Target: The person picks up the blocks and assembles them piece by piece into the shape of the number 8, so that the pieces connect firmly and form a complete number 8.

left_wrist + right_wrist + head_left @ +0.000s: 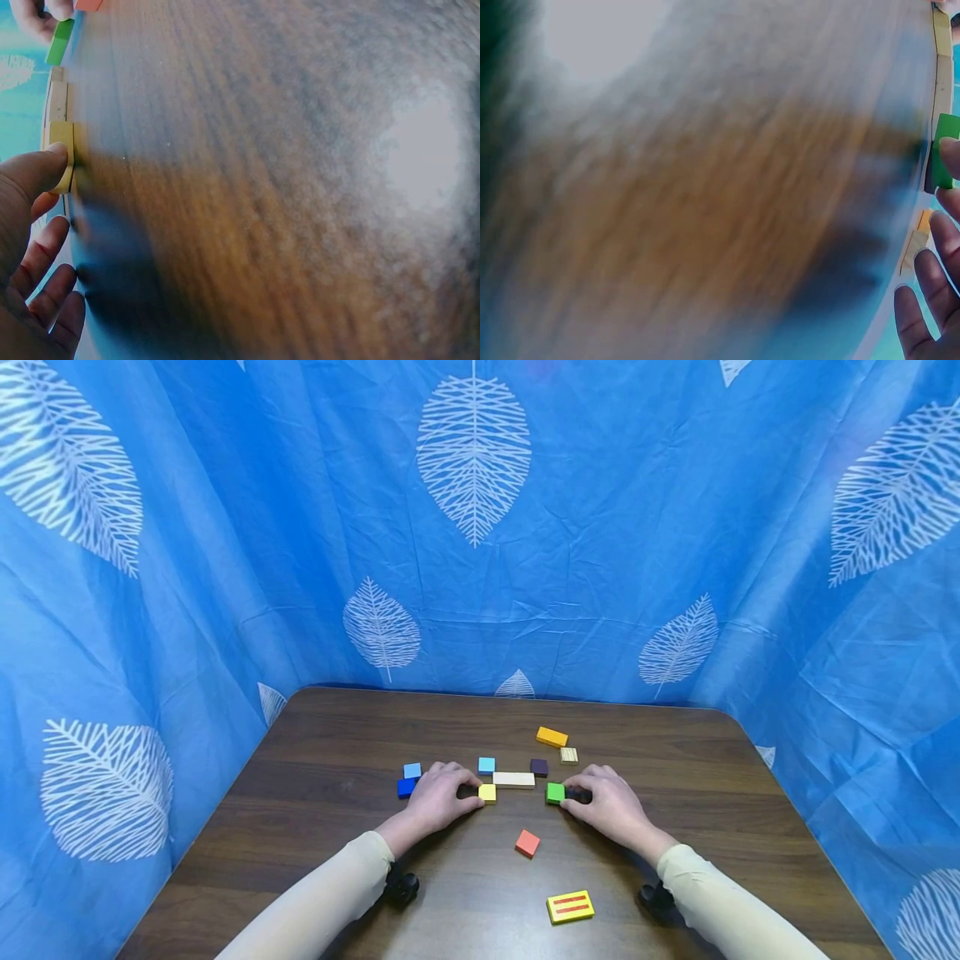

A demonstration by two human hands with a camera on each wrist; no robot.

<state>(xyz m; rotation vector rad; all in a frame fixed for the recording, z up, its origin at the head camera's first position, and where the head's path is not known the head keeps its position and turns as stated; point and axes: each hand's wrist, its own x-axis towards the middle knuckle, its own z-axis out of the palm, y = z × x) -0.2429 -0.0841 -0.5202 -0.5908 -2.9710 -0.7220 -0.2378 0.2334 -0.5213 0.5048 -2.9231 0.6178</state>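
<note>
My left hand (441, 799) pinches a small yellow block (487, 793) between thumb and forefinger, its other fingers spread loosely. Across from it, my right hand (609, 802) pinches a green block (555, 792) the same way. Between and just behind these two lies a long cream block (513, 780), near the yellow block's back corner and apart from the green one. The left wrist view shows the thumb on the face of the yellow block (63, 139). In the right wrist view the green block (946, 135) is partly covered by fingers.
Behind the cream block sit a light blue block (487, 765) and a dark purple block (538, 767). Farther back are an orange block (552, 737) and a striped block (569, 756). Two blue blocks (407, 787) lie left; red (527, 843) and yellow-red (570, 907) blocks lie nearer on the table (345, 727).
</note>
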